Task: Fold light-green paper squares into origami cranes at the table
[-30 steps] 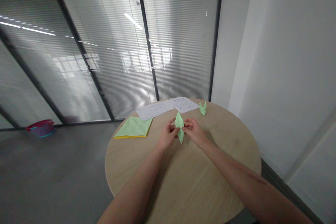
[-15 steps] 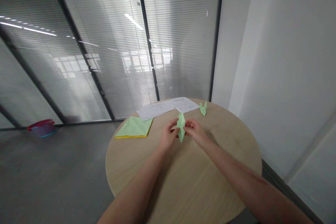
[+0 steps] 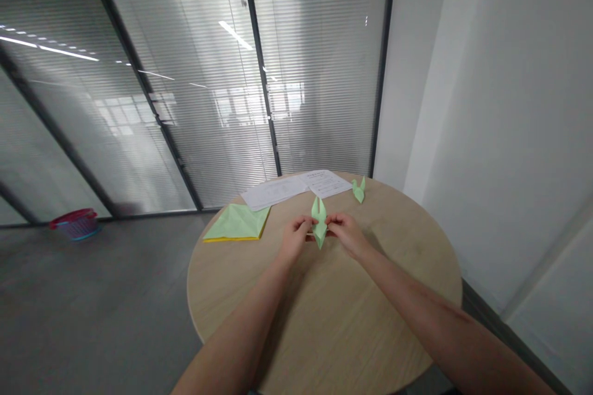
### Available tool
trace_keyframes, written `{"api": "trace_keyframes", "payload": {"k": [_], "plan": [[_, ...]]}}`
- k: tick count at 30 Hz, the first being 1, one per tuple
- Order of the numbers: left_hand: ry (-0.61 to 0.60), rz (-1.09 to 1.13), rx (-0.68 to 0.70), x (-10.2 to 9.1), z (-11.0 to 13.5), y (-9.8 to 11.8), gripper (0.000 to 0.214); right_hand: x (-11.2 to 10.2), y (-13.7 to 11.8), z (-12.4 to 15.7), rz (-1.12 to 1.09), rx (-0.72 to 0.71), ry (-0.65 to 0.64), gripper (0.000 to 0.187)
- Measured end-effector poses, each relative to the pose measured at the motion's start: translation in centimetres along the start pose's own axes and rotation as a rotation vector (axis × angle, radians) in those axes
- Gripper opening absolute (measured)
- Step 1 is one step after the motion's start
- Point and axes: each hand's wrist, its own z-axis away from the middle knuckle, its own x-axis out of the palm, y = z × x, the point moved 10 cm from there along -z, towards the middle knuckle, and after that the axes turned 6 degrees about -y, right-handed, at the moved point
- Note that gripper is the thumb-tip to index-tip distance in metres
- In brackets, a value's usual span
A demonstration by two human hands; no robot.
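Note:
A narrow, pale green folded origami paper (image 3: 319, 234) is held between both hands over the round wooden table (image 3: 333, 315). It has a point toward me and a split between two tips at the far end. My left hand (image 3: 295, 237) pinches its left edge. Its right edge is gripped by my right hand (image 3: 346, 234). A finished green paper crane (image 3: 359, 190) stands beyond my right hand, near the table's far edge. Left of my hands lies a green sheet (image 3: 238, 223) with yellow paper under it.
White printed sheets (image 3: 278, 191) lie overlapping along the far side of the table. A red and blue basket (image 3: 76, 224) sits on the floor at the left. Behind the table runs a glass partition (image 3: 319, 74) with blinds; a white wall (image 3: 519, 105) rises at the right.
The far end of the folded paper now shows a clear slit between two tips. My left thumb has shifted slightly upward along the paper; both hands stay in about the same place.

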Motion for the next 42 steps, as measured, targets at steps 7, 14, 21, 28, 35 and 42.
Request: {"api": "trace_keyframes", "payload": {"k": [7, 14, 21, 28, 35, 42], "plan": [[0.017, 0.046, 0.053, -0.3, -0.4, 0.3, 0.032, 0.1, 0.5, -0.2, -0.027, 0.022, -0.014, 0.012], [0.002, 0.076, 0.069, 0.0, -0.2, 0.8, 0.048, 0.6, 0.6, 0.1, -0.064, 0.057, -0.058, 0.035], [-0.023, 0.085, 0.008, 0.1, -0.3, 0.2, 0.042, 0.9, 0.9, -0.1, 0.034, 0.038, -0.118, 0.029], [-0.047, -0.004, -0.001, 0.3, -0.3, 0.0, 0.033, 0.2, 0.4, -0.1, 0.032, 0.012, -0.093, 0.023], [-0.04, -0.074, 0.046, 0.1, -0.4, 0.3, 0.034, 0.9, 1.4, -0.1, 0.045, 0.081, -0.144, 0.028], [-0.012, -0.086, 0.063, 0.0, -0.3, 0.7, 0.036, 0.9, 1.4, -0.1, 0.024, 0.084, -0.16, 0.029]]}}
